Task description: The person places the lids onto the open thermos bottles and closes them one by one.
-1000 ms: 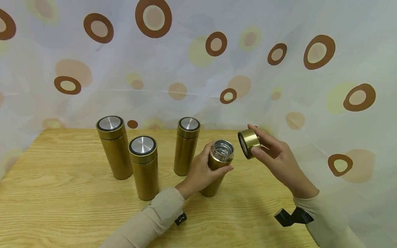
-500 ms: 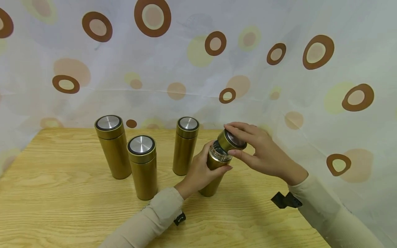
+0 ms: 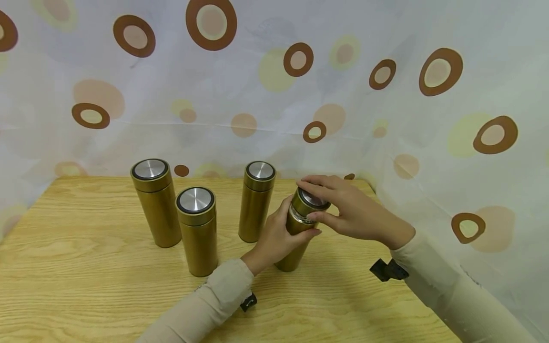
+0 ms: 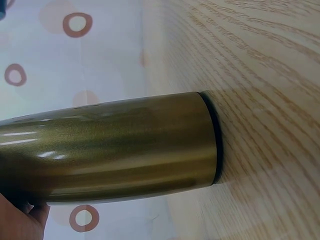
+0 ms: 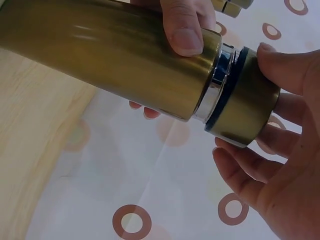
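Observation:
My left hand grips a gold thermos bottle around its upper body, just below the silver neck. The bottle stands on the wooden table, its base on the wood in the left wrist view. With thumb and fingers my right hand holds the gold lid, which has a steel disc on top. In the right wrist view the lid sits at the mouth of the bottle, and a band of the shiny threaded neck shows between lid and body.
Three more gold thermos bottles with lids on stand to the left: one at the far left, one in front of it, and one behind my left hand. A patterned white cloth hangs behind the wooden table.
My right hand has brought the lid leftward from beside the bottle, turned it top side up and set it over the mouth. My left hand keeps its grip in place.

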Motion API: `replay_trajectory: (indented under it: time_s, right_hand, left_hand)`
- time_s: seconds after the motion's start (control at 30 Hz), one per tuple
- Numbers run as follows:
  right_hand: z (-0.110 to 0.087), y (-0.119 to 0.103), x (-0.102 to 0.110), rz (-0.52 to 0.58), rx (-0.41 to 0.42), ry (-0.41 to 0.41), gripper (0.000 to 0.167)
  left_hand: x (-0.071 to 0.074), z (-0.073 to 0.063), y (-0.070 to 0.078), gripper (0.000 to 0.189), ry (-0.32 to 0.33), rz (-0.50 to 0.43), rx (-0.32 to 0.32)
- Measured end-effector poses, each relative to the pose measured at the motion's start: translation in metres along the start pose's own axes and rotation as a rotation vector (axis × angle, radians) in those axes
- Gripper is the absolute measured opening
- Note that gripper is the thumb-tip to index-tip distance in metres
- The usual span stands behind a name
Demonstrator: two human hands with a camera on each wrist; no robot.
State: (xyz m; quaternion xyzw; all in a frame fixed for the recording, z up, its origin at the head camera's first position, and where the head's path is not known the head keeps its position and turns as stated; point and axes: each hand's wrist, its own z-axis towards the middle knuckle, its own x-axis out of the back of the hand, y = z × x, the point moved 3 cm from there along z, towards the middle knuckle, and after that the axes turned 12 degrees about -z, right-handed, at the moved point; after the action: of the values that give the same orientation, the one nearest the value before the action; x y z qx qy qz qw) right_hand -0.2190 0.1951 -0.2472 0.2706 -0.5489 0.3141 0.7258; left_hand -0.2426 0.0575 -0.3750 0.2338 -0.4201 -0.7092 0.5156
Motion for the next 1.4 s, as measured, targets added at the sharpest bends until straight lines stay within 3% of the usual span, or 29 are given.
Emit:
replay_trajectory:
  time_s: [0.3,0.73,0.97,1.2,1.4]
  right_hand:
    - [0.005,-0.001,-0.003,-0.063,0.020,-0.041,0.060]
    - [0.006,0.000,-0.004,0.026,-0.049,-0.109,0.063]
    - [0.006,0.000,-0.003,-0.008,-0.018,-0.102,0.062]
    - [0.008,0.000,0.012,0.062,-0.035,-0.257,0.077]
    - [0.021,-0.002,0.034,0.078,-0.012,-0.374,0.072]
  left_hand:
    - [0.000,0.000,0.002,0.076,-0.007,-0.016,0.010]
    - [0.009,-0.001,0.013,0.077,-0.064,0.000,0.058]
    - [0.010,0.000,0.013,0.077,-0.086,0.004,0.083]
    - [0.008,0.000,0.011,0.079,-0.091,0.017,0.068]
    - [0.011,-0.001,0.010,0.079,-0.086,0.016,0.073]
